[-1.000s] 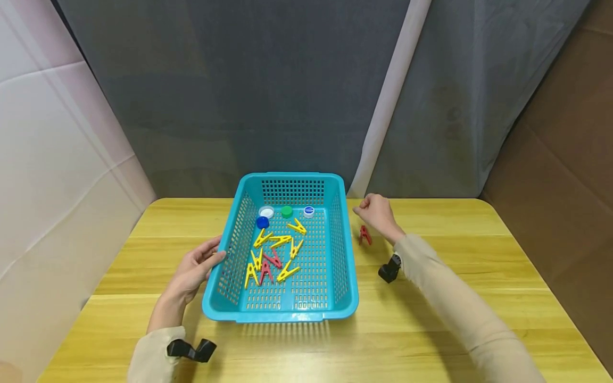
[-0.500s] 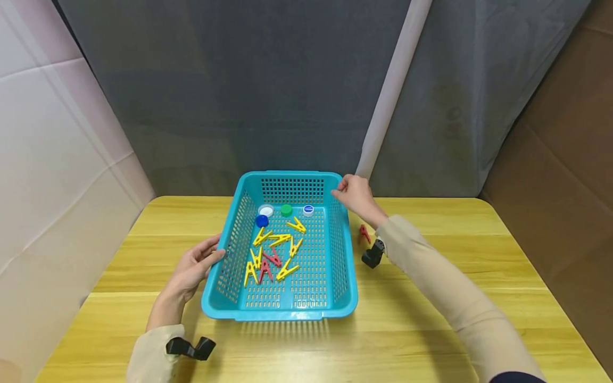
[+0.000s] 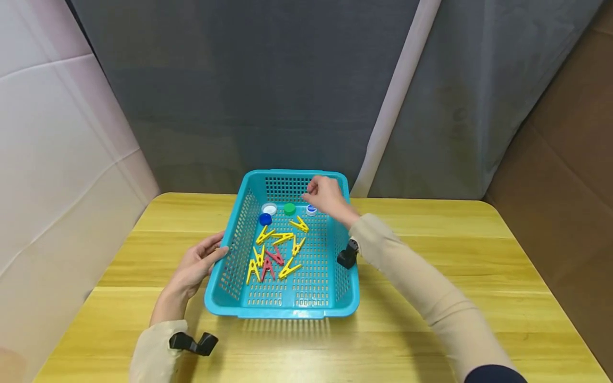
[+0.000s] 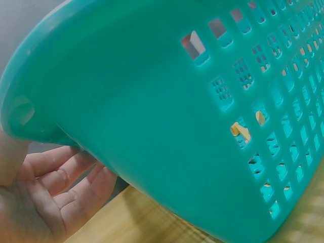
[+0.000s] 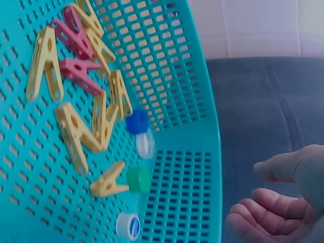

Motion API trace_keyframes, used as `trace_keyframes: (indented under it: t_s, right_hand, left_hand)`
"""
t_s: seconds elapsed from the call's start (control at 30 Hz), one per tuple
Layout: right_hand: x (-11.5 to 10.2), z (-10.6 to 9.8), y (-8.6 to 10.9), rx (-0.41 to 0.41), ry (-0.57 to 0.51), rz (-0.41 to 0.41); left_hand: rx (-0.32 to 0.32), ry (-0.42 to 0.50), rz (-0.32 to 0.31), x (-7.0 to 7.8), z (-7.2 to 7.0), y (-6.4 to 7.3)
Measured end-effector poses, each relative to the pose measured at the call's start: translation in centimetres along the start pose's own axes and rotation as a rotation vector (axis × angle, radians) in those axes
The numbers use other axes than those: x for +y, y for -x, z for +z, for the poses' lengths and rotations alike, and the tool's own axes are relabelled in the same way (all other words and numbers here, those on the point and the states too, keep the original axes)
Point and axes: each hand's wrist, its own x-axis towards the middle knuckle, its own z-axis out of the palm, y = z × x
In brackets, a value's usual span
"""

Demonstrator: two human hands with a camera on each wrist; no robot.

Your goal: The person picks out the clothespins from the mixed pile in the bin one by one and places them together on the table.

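A blue-green plastic basket (image 3: 283, 313) with slotted walls stands on the table. My left hand (image 3: 198, 266) grips its left rim, the thumb on top; in the left wrist view, the fingers (image 4: 76, 174) lie below the rim. Over the basket's far right part is my right hand (image 3: 327, 198). In the right wrist view its thumb (image 5: 283, 166) and fingers are apart, with nothing between them. Several yellow clothespins (image 3: 289, 268) and two red clothespins (image 3: 267, 268) lie inside. Near the far wall are a green cap (image 3: 289, 209), blue cap (image 3: 265, 218), white cap (image 3: 269, 208) and blue-topped white cap (image 3: 311, 210).
The wooden table (image 3: 455, 255) extends on both sides of the basket. A grey curtain (image 3: 249, 90) hangs behind it. A pale sheet (image 3: 72, 170) borders the left and a brown panel (image 3: 565, 154) the right. Black cameras sit at both wrists.
My right hand has moved left from the table beside the basket to above its far end. Its sleeve now covers the spot where a red clothespin lay. My left hand keeps its hold.
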Motion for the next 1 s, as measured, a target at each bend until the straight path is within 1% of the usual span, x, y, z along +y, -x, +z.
trace_keyframes:
  t_s: [0.13,0.23,0.33,0.47,0.6,0.7,0.83,1.0]
  right_hand:
    - [-0.6,1.0,-0.3,-0.040,0.006,-0.008]
    - [-0.7,1.8,-0.7,-0.078,-0.021,-0.018]
    - [-0.6,2.5,-1.0,-0.126,-0.076,-0.022]
    - [-0.5,3.5,-1.4,-0.191,-0.162,-0.003]
    - [-0.5,4.4,-1.5,-0.238,-0.233,0.010]
    - [-0.4,5.3,-1.6,-0.271,-0.246,0.007]
    - [-0.5,6.3,-1.8,-0.310,-0.238,0.001]
    - [-0.7,7.4,-2.1,-0.379,-0.283,0.019]
  left_hand:
    - [0.004,0.003,-0.006,0.0,0.1,-0.1]
    - [0.005,0.002,-0.009,-0.1,0.2,-0.2]
    - [0.005,0.005,-0.009,0.0,0.2,-0.2]
    - [-0.001,0.012,0.002,0.0,0.2,-0.2]
    - [-0.004,0.027,0.004,-0.1,0.2,-0.3]
    - [-0.006,0.037,0.000,-0.3,0.3,-0.2]
    - [-0.014,0.046,0.010,-0.4,0.3,-0.1]
    - [-0.016,0.043,0.015,-0.4,0.3,0.0]
